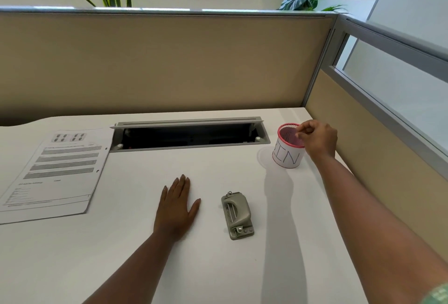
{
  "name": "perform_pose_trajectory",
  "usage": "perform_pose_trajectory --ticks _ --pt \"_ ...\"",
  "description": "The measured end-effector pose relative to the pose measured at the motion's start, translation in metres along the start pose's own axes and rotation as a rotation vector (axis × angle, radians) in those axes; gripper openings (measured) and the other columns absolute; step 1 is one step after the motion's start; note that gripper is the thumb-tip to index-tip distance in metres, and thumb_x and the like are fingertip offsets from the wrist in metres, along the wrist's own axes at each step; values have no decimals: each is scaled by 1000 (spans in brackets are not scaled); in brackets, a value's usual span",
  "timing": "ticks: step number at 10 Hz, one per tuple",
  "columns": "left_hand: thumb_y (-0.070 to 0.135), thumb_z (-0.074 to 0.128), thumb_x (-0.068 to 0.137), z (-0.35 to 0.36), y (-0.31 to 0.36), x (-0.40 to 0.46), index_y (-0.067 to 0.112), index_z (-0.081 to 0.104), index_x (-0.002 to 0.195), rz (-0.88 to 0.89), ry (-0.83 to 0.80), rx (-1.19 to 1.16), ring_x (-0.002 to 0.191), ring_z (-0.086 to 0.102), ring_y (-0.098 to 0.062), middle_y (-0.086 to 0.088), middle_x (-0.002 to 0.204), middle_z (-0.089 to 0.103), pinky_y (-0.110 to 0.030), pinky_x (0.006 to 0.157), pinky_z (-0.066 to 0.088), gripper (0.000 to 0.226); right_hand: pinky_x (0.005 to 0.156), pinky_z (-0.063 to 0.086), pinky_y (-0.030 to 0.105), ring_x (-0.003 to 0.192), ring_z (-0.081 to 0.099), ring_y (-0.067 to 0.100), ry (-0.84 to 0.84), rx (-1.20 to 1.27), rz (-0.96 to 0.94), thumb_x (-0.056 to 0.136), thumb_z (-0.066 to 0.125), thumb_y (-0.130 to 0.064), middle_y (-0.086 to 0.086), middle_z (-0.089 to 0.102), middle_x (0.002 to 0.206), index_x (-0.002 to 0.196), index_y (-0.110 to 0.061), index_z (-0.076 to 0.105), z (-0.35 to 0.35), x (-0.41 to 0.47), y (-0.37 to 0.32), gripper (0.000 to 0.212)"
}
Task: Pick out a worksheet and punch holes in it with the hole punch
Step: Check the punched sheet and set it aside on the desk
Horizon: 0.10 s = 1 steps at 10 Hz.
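Down at the lower centre of the frame, the left hand lies flat on the white surface, palm down, fingers straight and together, its grip slack and holding nothing. Just to its right sits the grey hole punch, untouched and apart from both hands. At the left edge lies the worksheet, a printed page atop a small stack of sheets, with two punched holes visible along its right margin. At right of centre the right hand hovers over the rim of a pink mesh cup wrapped in white paper lettered "BIN"; its fingertips are bunched in a pinch, but whether they hold anything cannot be told. Behind, an open cable tray is set into the surface.
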<state>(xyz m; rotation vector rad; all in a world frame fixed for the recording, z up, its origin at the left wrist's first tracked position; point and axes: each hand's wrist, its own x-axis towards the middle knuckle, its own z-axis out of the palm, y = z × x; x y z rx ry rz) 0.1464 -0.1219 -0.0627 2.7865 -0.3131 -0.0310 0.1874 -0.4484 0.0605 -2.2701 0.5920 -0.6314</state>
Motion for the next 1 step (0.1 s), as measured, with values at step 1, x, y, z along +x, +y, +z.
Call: perform_pose_trajectory --ticks 1 --pt "60 -12 61 -12 1 4 14 5 150 6 -59 73 149 3 -14 -1 161 3 -29 119 -3 102 79 45 23 94 65 27 -13 -22 -20 78 65 -4 16 72 103 98 -4 70 1 -5 -6 21"
